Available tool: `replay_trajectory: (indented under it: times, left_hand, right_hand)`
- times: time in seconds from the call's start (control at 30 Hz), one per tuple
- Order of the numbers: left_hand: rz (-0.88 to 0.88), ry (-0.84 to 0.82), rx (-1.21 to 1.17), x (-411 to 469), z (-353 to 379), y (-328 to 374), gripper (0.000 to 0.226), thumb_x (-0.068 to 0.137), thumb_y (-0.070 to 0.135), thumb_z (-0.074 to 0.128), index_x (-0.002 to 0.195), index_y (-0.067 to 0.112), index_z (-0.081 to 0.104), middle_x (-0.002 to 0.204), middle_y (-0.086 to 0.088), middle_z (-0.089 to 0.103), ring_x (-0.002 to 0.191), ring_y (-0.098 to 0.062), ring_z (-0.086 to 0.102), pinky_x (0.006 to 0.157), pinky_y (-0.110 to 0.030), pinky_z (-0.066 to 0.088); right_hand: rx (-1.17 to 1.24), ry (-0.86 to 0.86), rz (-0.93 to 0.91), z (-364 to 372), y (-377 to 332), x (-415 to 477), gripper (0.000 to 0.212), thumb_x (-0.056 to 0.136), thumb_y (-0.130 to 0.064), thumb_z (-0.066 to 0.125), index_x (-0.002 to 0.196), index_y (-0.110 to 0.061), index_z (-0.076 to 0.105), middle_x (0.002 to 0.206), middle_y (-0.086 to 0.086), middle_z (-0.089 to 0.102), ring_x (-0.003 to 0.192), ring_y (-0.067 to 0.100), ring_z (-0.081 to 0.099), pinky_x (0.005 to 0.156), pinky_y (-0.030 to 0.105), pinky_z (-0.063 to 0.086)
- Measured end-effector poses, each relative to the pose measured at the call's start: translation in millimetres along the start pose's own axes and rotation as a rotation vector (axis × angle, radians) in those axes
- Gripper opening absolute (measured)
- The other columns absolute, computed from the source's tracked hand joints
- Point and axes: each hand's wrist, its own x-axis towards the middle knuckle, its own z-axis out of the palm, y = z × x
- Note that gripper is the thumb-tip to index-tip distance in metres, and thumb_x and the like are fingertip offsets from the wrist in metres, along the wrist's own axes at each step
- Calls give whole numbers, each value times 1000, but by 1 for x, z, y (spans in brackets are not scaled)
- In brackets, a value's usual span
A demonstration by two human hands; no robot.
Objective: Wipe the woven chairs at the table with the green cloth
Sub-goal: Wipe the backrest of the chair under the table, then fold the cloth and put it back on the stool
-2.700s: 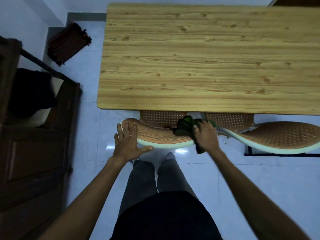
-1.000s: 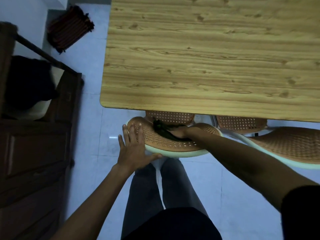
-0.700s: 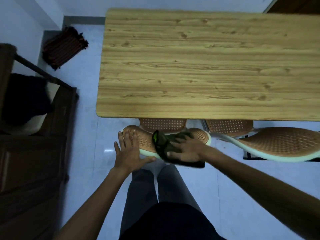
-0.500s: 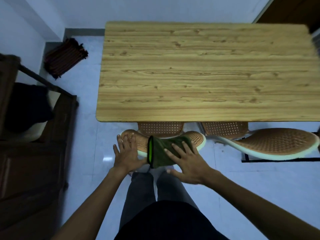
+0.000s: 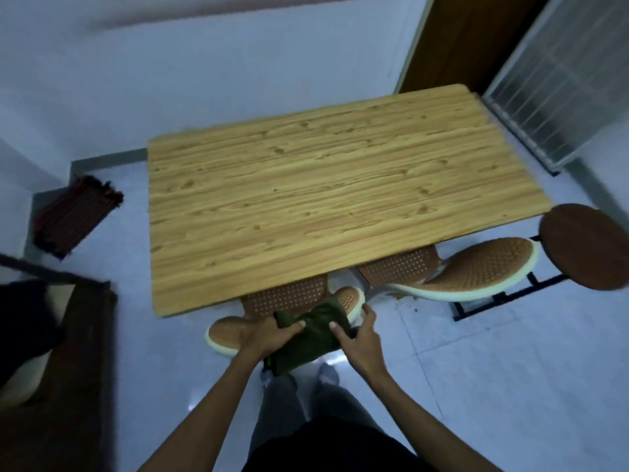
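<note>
Two woven brown chairs with pale rims are tucked under the wooden table [image 5: 323, 199]. The green cloth [image 5: 308, 340] drapes over the backrest of the near chair [image 5: 226, 333], hanging down its near side. My left hand [image 5: 269, 335] grips the cloth's left edge, thumb on top. My right hand [image 5: 357, 337] holds its right edge, fingers wrapped over the backrest's rim. The second chair [image 5: 476, 269] stands to the right, untouched.
A round brown stool [image 5: 585, 247] on a black frame stands right of the second chair. A dark wooden cabinet [image 5: 68, 369] fills the left. A striped mat [image 5: 75, 216] lies by the far-left wall. A door and a frosted panel are at the back right.
My left hand left the backrest's left end and took hold of the cloth. The right hand shifted to the cloth's right edge. My head lifted, showing more of the room.
</note>
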Motion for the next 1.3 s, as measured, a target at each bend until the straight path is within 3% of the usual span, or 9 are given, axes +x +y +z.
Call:
replay_trajectory:
  times: [0.13,0.27,0.4,0.5,0.73,1.07,1.17,1.23,1.3]
  left_hand:
    - [129,68,-129,-1,20,15,47,88,36,63,125,10,51,123,-15,62,114,-33,59,95,-38,47]
    - [232,219,-94,-16,26,28,56,96,40,50,140,9,36,134,-15,56,118,-34,57,94,-40,48]
    - [473,277,58,-31,24,60,55,97,44,45,138,8,37,127,-15,61,110,-33,62,87,-39,52]
    - [657,286,173,-30,30,93,44,97,42,48,126,10,42,111,-18,67,96,-35,67,78,-41,55]
    - [849,160,428,-35,112,195,42,98,45,37,122,11,35,104,-19,63,90,-38,63,76,-43,49]
    - [913,5,412,-65,308,335,39,95,45,37,118,14,38,99,-12,62,90,-32,62,79,-45,52]
    - [1018,136,492,-68,351,375,26,96,39,46,102,14,49,71,9,52,56,-6,52,52,-11,38]
    - [968,126,500,-66,371,401,20,98,38,46,98,18,48,64,12,47,48,-1,45,44,-10,32]
    - [947,109,454,-54,386,422,22,99,40,43,100,19,45,68,8,55,51,-5,54,48,-15,43]
  right_hand:
    - [-50,73,-1,8,-1,-6,67,88,-42,68,141,-20,34,113,9,67,101,27,65,79,30,51]
    - [-94,214,1,7,-10,-14,23,99,-29,53,112,-10,52,96,5,64,96,29,64,73,31,45]
    - [-20,382,52,-2,-9,-25,25,101,-30,43,116,-9,42,89,4,62,78,24,60,66,37,47]
    - [-1,561,102,-14,-6,-33,16,102,-34,36,99,-19,36,78,4,60,68,25,58,62,40,48]
    - [-26,893,204,-104,38,-31,20,101,-42,28,92,-24,29,64,3,58,58,30,58,61,46,51]
    - [-68,1021,217,-308,142,-43,20,100,-43,25,100,-25,33,59,-10,53,49,9,52,52,30,45]
    - [-73,1000,195,-362,163,-32,33,94,-49,19,104,-23,36,65,-11,53,52,4,51,49,17,35]
    - [-76,983,201,-392,172,-16,29,95,-49,20,101,-25,35,71,-8,55,54,4,51,50,17,34]
    - [-85,994,202,-415,175,4,26,99,-46,26,101,-24,39,79,-5,56,57,7,52,53,23,41]
